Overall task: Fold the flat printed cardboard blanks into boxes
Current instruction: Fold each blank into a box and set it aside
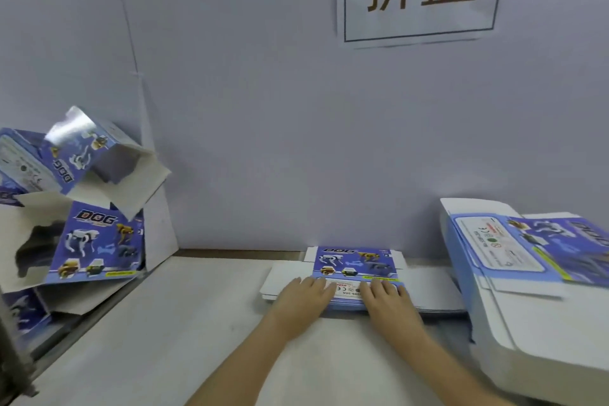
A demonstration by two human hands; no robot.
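Lying flat on the table, the printed blank runs left to right, its DOG title toward the wall. Left hand and right hand press flat on its near edge, fingers straight.

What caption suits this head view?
Left hand and right hand press a printed blank; folded boxes at left, blank stack at right.
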